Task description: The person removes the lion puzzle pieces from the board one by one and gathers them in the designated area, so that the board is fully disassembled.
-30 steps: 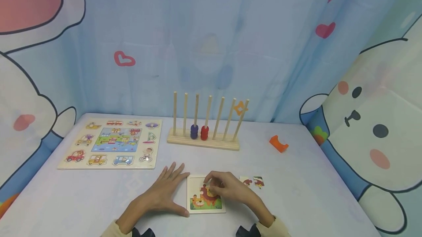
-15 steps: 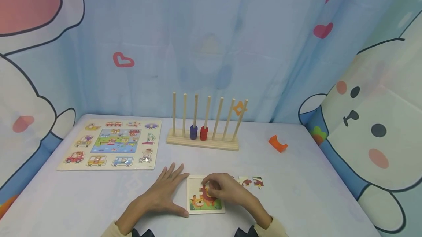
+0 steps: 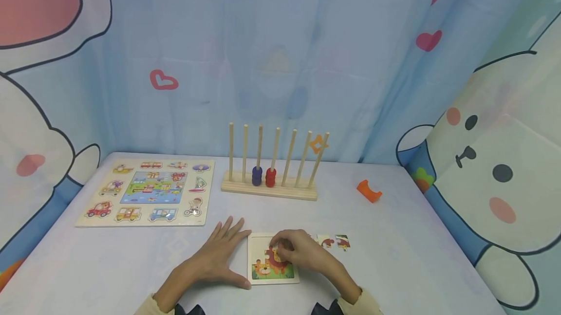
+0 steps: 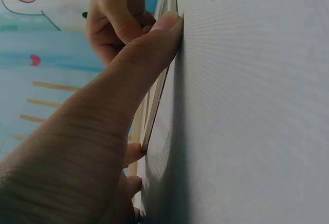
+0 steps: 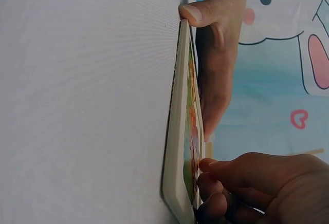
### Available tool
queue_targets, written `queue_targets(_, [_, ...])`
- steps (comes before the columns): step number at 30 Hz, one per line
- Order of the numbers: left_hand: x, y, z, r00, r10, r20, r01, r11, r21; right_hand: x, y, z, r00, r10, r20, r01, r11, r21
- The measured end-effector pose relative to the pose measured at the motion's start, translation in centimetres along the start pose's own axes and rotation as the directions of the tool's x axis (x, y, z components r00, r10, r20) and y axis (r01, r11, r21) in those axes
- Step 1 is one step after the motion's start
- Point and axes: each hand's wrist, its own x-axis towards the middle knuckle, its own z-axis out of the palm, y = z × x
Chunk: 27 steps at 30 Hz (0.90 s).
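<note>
On the table point(image 3: 407, 266), the puzzle board point(image 3: 258, 241) is part-filled, loose pieces point(image 3: 343, 242) remain; left hand point(image 3: 215, 256) spread, right hand point(image 3: 301, 249) pinching a lion piece point(image 3: 276, 257).

Blue curtain point(image 3: 271, 27), cartoon animal prints point(image 3: 469, 193), white tabletop point(image 3: 412, 256)

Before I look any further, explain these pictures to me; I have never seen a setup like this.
There is no machine here, just a person's two bare hands. The wide picture comes from a camera on the head, looking forward and down; the two sideways ones come from a camera on each wrist. On the white tabletop lie a small lion puzzle, loose pieces, a larger picture board, a peg stand with purple and red beads, and an orange piece. The left hand is spread, touching the puzzle's edge. The right hand has bent fingers on the lion picture; whether they pinch a piece is unclear.
</note>
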Motion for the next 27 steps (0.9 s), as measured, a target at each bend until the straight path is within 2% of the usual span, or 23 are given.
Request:
queue_targets(9, [-0.04,0.05,-0.04,1.0,-0.003,0.005,0.003,1.0,0.002,-0.05,0.13,-0.01,1.0,0.005,0.009,-0.005,1.0,0.025])
queue_targets(18, [-0.06,0.11,-0.09,1.0,-0.012,0.01,0.012,1.0,-0.012,-0.22,0.6,-0.27,0.998,-0.064,0.0,0.064,0.998,0.022])
queue_targets(27, [-0.07,0.18,-0.09,1.0,-0.005,0.004,0.005,1.0,-0.008,-0.21,0.91,-0.38,0.995,-0.087,0.048,0.084,0.995,0.056])
